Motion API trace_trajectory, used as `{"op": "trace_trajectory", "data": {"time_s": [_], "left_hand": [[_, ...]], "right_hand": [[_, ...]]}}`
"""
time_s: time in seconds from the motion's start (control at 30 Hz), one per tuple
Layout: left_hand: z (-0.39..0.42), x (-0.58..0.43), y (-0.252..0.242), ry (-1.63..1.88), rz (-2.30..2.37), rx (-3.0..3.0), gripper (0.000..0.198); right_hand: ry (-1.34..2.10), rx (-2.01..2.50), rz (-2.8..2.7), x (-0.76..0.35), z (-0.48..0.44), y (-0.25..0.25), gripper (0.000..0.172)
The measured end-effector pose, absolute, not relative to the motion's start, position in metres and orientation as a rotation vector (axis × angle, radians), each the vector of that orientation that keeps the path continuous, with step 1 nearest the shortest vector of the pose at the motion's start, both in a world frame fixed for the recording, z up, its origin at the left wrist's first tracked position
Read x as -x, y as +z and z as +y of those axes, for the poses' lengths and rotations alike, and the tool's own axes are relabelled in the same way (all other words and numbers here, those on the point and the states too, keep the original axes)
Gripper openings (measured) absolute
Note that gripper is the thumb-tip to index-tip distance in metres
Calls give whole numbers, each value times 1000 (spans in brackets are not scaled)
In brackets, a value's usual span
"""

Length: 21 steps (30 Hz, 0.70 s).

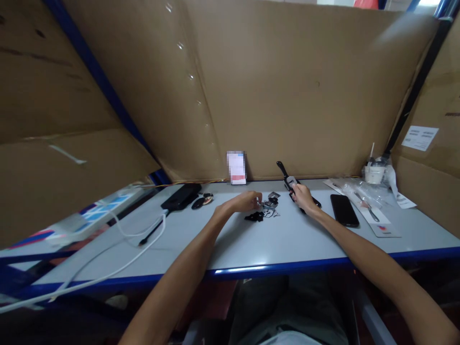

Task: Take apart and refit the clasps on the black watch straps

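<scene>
My left hand (247, 201) is closed, its fingertips pinched together at the edge of a loose pile of small silvery metal pieces (269, 207). What sits between those fingers is too small to make out. Just in front of the pile, some small black pieces (254, 217) lie flat on the table. My right hand (302, 196) is wrapped round a black tool (282, 168) with a slim handle and a grey middle part. The tool lies slantwise to the right of the pile, its handle pointing away from me; part of it is hidden under my hand.
A phone with a lit screen (236, 167) leans on the cardboard back wall (287, 96). To the right are a dark phone (344, 210), a packaged item on a card (377, 220) and a white cup (374, 173). A black power bank (182, 196) and white cables (125, 268) lie left.
</scene>
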State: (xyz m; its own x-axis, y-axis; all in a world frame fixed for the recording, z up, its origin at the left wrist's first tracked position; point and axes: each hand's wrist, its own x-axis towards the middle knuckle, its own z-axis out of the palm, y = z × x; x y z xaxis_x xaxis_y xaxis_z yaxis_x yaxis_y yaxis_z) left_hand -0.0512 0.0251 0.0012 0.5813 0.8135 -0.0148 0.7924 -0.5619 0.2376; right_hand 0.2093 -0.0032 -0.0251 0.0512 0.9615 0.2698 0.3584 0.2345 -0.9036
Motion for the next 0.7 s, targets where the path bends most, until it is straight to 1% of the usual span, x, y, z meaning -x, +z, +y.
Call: {"op": "trace_trajectory", "data": {"time_s": [0.17,0.3,0.43,0.57,0.7], "left_hand": [[23,46,0,201,1415,-2609,8],[18,43,5,330,1454,-2404,5],[9,36,13,656,1301,-2157,6],[-2,20,17,998,1150,-2183,13],[-12,3,17,1138,1117,-2263,14]], "right_hand": [[779,1313,-1463,-207,-8,-22,41],[787,1316,-1461,-207,-8,-22,40],[780,1323,-1473,-206,-9,-22,43],[772,1318,-1495,-202,-14,-22,45],[754,1314,-1555,-194,-19,-23,45]]}}
